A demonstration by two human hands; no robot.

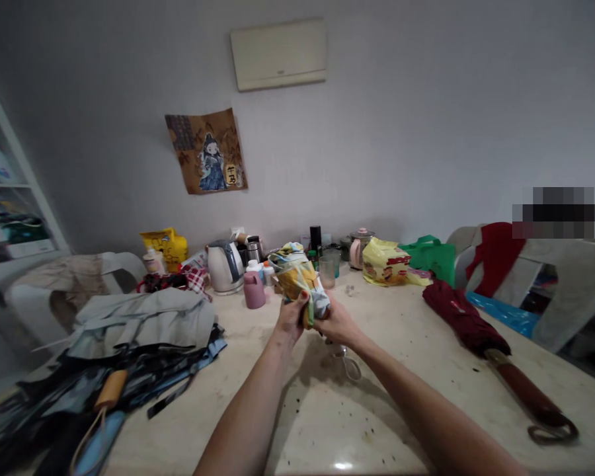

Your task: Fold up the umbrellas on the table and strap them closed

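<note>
Both hands grip a partly bundled umbrella (pixel 297 277) with a yellow, white, green and blue pattern, held above the middle of the table (pixel 377 344). My left hand (pixel 292 318) is closed round its near left side, the thumb pressed on the fabric. Closed on the right side is my right hand (pixel 336 322), with its fingers partly hidden behind the cloth. A pale strap loop (pixel 351 367) hangs below the right hand. The umbrella's far end is loose and bunched.
At the left lie a grey umbrella (pixel 143 324) and dark umbrellas with a wooden handle (pixel 112 390). A maroon umbrella (pixel 466 324) rests at the right. Behind stand a white kettle (pixel 223 268), a pink jug (pixel 253 291), a glass (pixel 328 271) and a yellow bag (pixel 384 263).
</note>
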